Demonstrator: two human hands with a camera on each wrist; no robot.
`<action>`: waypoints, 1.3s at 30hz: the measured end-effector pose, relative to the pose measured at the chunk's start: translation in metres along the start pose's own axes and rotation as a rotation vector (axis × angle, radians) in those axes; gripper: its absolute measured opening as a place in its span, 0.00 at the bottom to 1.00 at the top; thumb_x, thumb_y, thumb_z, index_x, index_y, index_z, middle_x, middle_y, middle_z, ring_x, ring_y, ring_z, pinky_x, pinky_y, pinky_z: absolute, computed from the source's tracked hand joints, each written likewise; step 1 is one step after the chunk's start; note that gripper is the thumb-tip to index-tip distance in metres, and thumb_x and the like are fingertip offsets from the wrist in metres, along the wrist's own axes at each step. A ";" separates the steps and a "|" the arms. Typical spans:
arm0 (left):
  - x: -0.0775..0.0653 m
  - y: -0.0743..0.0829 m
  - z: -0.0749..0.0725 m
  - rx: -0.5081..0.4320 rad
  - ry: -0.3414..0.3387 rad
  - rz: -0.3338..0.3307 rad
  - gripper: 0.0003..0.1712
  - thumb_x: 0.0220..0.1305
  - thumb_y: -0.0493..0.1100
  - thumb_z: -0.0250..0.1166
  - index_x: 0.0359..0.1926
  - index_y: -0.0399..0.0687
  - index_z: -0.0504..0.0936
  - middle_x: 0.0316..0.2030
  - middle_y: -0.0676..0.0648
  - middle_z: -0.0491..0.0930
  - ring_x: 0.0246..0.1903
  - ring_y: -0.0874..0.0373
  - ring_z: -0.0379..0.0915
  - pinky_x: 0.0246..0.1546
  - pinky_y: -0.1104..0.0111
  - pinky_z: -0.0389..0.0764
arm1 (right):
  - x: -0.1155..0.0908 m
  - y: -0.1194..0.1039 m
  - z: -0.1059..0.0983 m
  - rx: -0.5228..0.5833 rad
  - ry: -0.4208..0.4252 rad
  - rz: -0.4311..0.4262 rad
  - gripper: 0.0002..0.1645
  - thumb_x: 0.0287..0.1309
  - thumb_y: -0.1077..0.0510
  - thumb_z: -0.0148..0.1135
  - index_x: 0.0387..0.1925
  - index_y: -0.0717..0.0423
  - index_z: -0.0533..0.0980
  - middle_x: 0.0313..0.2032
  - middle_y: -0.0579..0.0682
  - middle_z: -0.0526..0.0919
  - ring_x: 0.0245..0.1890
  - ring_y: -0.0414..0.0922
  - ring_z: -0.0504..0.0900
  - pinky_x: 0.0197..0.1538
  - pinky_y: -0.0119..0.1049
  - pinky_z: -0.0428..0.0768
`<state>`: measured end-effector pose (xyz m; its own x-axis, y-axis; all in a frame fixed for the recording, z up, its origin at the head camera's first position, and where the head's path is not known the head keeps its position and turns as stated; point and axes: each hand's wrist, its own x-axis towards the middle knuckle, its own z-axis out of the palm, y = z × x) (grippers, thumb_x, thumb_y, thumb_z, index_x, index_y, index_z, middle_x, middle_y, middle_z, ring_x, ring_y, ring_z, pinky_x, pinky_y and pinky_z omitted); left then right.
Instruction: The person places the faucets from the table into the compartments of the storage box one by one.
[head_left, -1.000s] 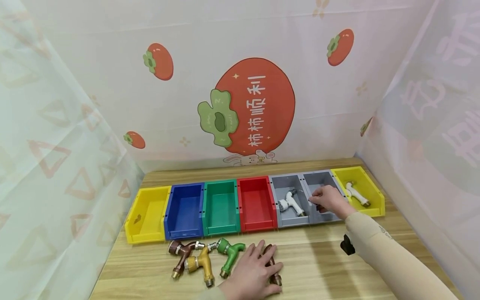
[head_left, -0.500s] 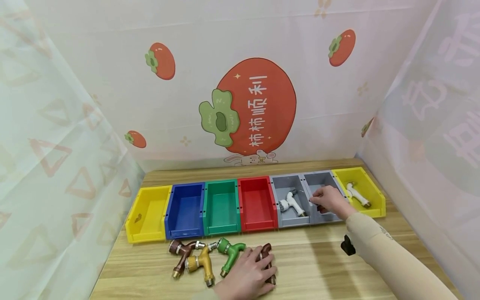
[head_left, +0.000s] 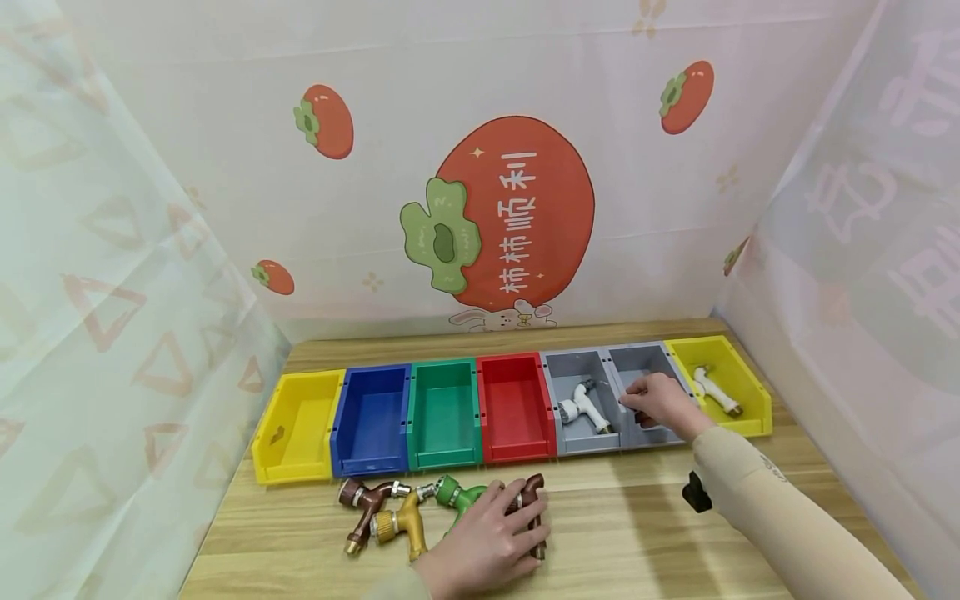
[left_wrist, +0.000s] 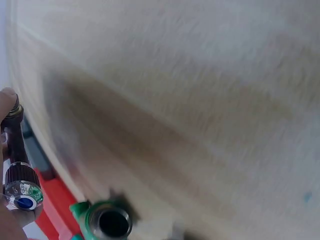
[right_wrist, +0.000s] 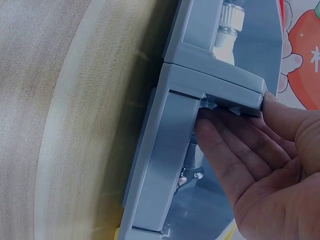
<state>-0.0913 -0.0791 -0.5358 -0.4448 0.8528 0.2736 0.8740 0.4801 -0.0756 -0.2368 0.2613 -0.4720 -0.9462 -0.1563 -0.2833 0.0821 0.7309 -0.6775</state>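
Observation:
In the head view my left hand (head_left: pixel 487 533) grips a dark brown tap (head_left: pixel 536 490) on the table, right of a green tap (head_left: pixel 453 493) that it partly covers. The left wrist view shows my thumb at the brass end of the brown tap (left_wrist: pixel 17 142) and fingers along its side. My right hand (head_left: pixel 660 400) reaches into the right grey bin (head_left: pixel 632 357). In the right wrist view its thumb and fingers pinch the grey bin wall (right_wrist: pixel 215 85). Partly hidden in that bin is a shiny metal fitting (right_wrist: pixel 194 162).
A yellow tap (head_left: pixel 409 521) and another brown tap (head_left: pixel 367 507) lie left of the green one. The row also has yellow (head_left: pixel 309 417), blue (head_left: pixel 377 417), green (head_left: pixel 446 408) and red (head_left: pixel 514 408) bins. White taps lie in the left grey bin (head_left: pixel 572 362) and right yellow bin (head_left: pixel 757 408).
My left hand has shifted slightly left and away from me, and the brown tap has moved with it. The green tap is now more covered. My right hand stays at the grey bin.

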 end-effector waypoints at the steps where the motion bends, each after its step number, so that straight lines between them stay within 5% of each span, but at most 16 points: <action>1: 0.000 -0.002 -0.002 0.007 0.006 -0.010 0.25 0.70 0.63 0.64 0.62 0.61 0.84 0.67 0.50 0.76 0.68 0.41 0.69 0.60 0.44 0.79 | 0.000 0.000 0.000 0.003 0.000 0.003 0.17 0.72 0.58 0.62 0.51 0.70 0.81 0.41 0.59 0.85 0.36 0.49 0.85 0.41 0.47 0.88; 21: 0.029 -0.057 -0.023 0.146 0.173 -0.115 0.28 0.59 0.61 0.75 0.60 0.61 0.86 0.63 0.48 0.80 0.64 0.40 0.73 0.58 0.41 0.78 | 0.001 -0.002 -0.002 -0.001 0.000 0.023 0.11 0.70 0.60 0.63 0.37 0.66 0.83 0.36 0.57 0.85 0.32 0.47 0.87 0.40 0.45 0.89; 39: 0.056 -0.085 -0.025 0.198 0.022 -0.229 0.29 0.64 0.64 0.69 0.63 0.62 0.84 0.67 0.49 0.76 0.69 0.41 0.67 0.63 0.43 0.75 | 0.004 -0.003 -0.004 0.016 -0.017 0.067 0.11 0.71 0.59 0.63 0.34 0.64 0.83 0.34 0.55 0.84 0.31 0.47 0.87 0.38 0.43 0.89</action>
<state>-0.1860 -0.0769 -0.4904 -0.6195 0.7141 0.3261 0.6954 0.6919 -0.1942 -0.2418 0.2610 -0.4687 -0.9329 -0.1190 -0.3400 0.1500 0.7297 -0.6672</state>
